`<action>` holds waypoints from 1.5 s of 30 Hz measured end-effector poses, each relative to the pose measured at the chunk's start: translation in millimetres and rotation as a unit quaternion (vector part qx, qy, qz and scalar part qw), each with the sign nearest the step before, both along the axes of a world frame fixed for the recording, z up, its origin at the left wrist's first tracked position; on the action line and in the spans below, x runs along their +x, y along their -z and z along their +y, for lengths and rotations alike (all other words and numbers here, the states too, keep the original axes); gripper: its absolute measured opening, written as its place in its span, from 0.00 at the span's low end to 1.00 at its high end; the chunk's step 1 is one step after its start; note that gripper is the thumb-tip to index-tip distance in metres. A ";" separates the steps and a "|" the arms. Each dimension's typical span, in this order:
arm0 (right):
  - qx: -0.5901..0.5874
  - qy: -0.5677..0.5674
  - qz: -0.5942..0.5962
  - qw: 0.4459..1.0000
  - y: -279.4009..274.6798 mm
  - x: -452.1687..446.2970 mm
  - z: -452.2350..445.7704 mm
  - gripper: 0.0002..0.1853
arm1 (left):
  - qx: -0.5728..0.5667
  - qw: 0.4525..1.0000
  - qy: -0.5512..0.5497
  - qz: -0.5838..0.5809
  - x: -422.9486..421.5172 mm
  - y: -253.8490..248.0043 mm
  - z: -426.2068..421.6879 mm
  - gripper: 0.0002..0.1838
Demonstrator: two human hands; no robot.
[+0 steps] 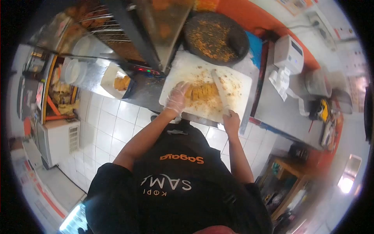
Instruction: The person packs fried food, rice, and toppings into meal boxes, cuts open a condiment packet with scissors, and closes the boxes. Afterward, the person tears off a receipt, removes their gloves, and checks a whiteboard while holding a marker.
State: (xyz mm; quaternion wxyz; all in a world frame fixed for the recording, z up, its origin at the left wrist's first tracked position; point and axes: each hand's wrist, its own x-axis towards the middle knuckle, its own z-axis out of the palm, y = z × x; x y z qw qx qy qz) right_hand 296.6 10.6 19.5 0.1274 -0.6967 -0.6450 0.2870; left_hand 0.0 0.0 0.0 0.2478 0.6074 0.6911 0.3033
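Note:
A golden-brown breaded fried piece [202,91], cut into several strips, lies on a white cutting board [175,72] scattered with crumbs. My left hand [177,97], in a clear plastic glove, has its fingers closed against the left end of the strips. My right hand [231,120] looks bare and grips the handle of a long kitchen knife [220,87]. The blade points away from me, just right of the strips, its broad side showing. Whether the edge touches the board I cannot tell.
Behind the board sits a dark stone mortar [237,38] with orange-brown bits inside. At left, a paper box [108,80] holds another fried piece [121,82], below a rack cabinet [107,27]. On the right counter stands a white printer [288,54] with trailing paper.

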 end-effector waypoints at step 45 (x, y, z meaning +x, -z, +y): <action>-0.270 -0.341 0.410 0.802 -59.9 -1109.2 -178.0 0.16 | 0.332 0.714 -0.613 -0.063 -1072.1 -130.1 -503.6 0.29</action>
